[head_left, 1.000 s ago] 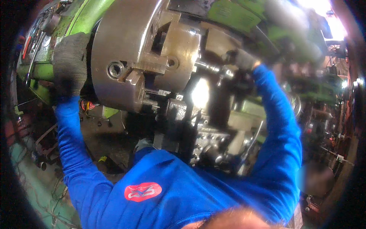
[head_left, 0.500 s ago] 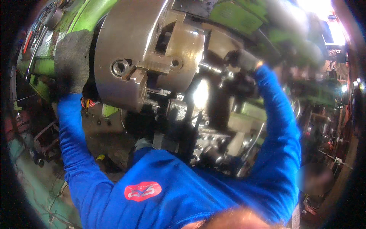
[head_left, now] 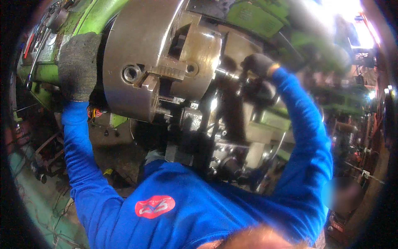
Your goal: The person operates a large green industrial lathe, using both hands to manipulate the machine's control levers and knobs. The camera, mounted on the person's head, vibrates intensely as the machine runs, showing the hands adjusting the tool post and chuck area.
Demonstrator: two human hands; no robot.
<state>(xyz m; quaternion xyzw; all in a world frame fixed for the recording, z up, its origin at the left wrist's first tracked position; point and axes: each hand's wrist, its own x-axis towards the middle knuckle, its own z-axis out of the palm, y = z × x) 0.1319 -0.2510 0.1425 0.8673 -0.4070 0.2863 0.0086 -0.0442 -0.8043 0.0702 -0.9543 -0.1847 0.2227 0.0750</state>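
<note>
A large steel lathe chuck (head_left: pixel 137 54) with stepped jaws grips a thick round metal workpiece (head_left: pixel 201 54). On the left, my left hand (head_left: pixel 78 66) in a dark grey glove rests against the green machine housing (head_left: pixel 47 74), close beside the chuck; its fingers cannot be made out. My right hand (head_left: pixel 259 65), gloved too, is curled closed to the right of the workpiece. Below and left of it, a slim shiny rod (head_left: pixel 228 74) points at the workpiece's end face. Whatever the right fingers grip is hidden.
Beneath the chuck is a metal block (head_left: pixel 191 120) on the machine's slide. A tool carriage with levers (head_left: pixel 226 159) stands lower right of it. Hand tools (head_left: pixel 35 54) lie at the far left. Blurred green machine parts (head_left: pixel 323 54) fill the upper right.
My right hand has shifted slightly left, nearer the workpiece, and its forearm has turned a little. My left hand stays beside the chuck.
</note>
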